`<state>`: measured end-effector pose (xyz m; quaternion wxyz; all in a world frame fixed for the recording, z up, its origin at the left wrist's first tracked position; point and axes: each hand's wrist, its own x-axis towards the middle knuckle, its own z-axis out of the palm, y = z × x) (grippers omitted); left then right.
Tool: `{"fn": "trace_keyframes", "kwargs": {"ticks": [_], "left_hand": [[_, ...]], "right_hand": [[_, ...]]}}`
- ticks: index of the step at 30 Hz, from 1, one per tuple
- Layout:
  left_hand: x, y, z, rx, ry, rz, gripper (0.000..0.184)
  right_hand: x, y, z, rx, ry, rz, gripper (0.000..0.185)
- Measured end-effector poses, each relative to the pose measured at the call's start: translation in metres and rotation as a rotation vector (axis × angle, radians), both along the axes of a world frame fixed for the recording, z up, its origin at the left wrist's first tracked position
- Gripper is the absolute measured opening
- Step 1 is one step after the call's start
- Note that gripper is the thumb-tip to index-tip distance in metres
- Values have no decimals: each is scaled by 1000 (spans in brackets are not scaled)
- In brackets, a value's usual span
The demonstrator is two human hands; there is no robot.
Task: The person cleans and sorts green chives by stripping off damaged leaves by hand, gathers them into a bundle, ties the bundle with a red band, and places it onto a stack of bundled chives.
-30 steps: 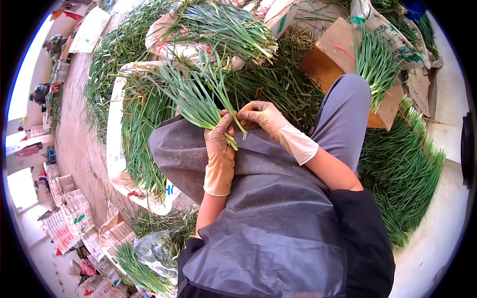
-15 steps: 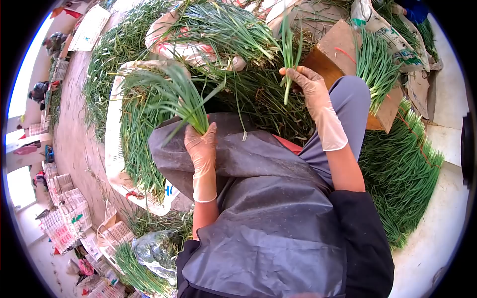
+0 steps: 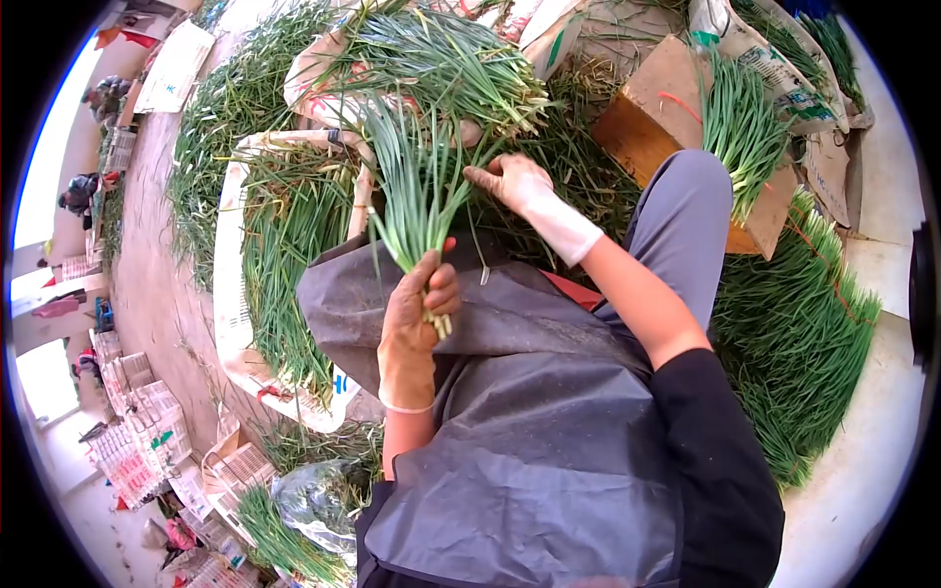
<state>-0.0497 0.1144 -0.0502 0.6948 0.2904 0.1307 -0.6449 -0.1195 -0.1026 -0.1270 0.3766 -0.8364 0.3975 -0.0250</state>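
Left grip (image 3: 420,302) around green stalks (image 3: 417,211), middles hidden

Bright daylight from L windows, blown out; heavy fisheye distortion, black corners.

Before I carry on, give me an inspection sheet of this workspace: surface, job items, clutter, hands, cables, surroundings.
Surface: dark apron over the lap, creased and dusty.
Job's things: small bunch of green stalks, leaves fanned upward, cut ends below the grip.
Clutter: pale crate full of stalks at left; clear plastic bag near it; brown box at right.
Hands: both gloved; left hand closed round the bunch, right hand beside its leaves, contact unclear.
Cables: nothing seen; red string lies across the large pile of stalks.
Surroundings: other people along the left edge, small and indistinct.
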Motion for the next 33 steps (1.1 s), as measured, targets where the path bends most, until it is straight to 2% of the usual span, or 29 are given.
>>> {"fn": "trace_keyframes", "kwargs": {"ticks": [2, 3, 4, 5, 6, 7, 8, 9, 10, 12, 14, 16, 18, 19, 20, 21, 22, 23, 25, 26, 28, 30, 31, 32, 33], "left_hand": [[-6, 7, 35, -38, -33, 23, 32], [-8, 10, 51, -90, -62, 54, 34], [-9, 11, 64, -147, -90, 89, 36], [-6, 8, 73, -155, -90, 94, 36], [-2, 6, 81, -293, -175, 116, 38], [2, 5, 89, -427, -260, 136, 39], [6, 1, 98, -429, -260, 139, 39], [11, -6, 107, -499, -369, 139, 41], [16, -14, 112, -570, -477, 139, 42], [19, -34, 113, -520, -542, 207, 37], [20, -74, 110, -140, -455, 495, 27], [43, -99, 39, -115, -278, 362, 18], [37, -115, -17, 163, -2, 247, 18], [34, -110, -40, 148, 60, 229, 17], [28, -105, -44, 134, 121, 206, 17], [23, -98, -48, 118, 1, 233, 16], [18, -91, -36, 34, 10, 287, 16], [17, -89, -27, 53, -19, 317, 18], [15, -74, -25, 59, -142, 297, 22], [12, -75, -22, 61, -147, 310, 22], [-1, -76, -18, 177, -213, 281, 25], [-4, -67, -41, 150, -211, 272, 29], [-7, -63, -42, 178, -223, 271, 28], [-11, -60, -44, 204, -234, 265, 27], [-12, -56, -44, 208, -231, 264, 27]], "right_hand": [[26, -8, -40, -98, 40, -138, 79], [34, 3, -54, -296, 141, -105, 78], [41, 14, -83, -229, 137, 68, 63], [44, 30, -93, -122, 293, 312, 46], [44, 55, -135, -316, 427, 603, 38], [33, 75, -149, -287, 511, 823, 39], [18, 80, -133, -210, 567, 982, 44], [19, 88, -147, -146, 626, 918, 47], [17, 91, -137, -355, 587, 825, 44], [32, 64, -39, -133, 604, 744, 36], [22, 40, 24, -266, 86, 295, 22], [11, 10, 48, -1001, -225, -74, 16], [13, -28, 47, -1073, -32, -265, 15], [14, -51, 13, -942, 102, -196, 15], [7, -57, 20, -680, 95, -153, 15], [2, -55, 24, -703, -12, -169, 16], [-5, -48, 39, -727, -119, -171, 17], [-12, -40, 53, -723, -111, -158, 17], [-25, -15, 73, -264, -599, -158, 14], [-30, 0, 67, 142, -715, -198, 10], [-45, 37, 63, 480, -757, -185, 8], [-58, 67, 52, 406, -770, -10, 12], [-62, 72, 46, 434, -620, 53, 22], [-64, 73, 41, 443, -614, 50, 22], [-64, 70, 37, 591, -584, -45, 26]]}}
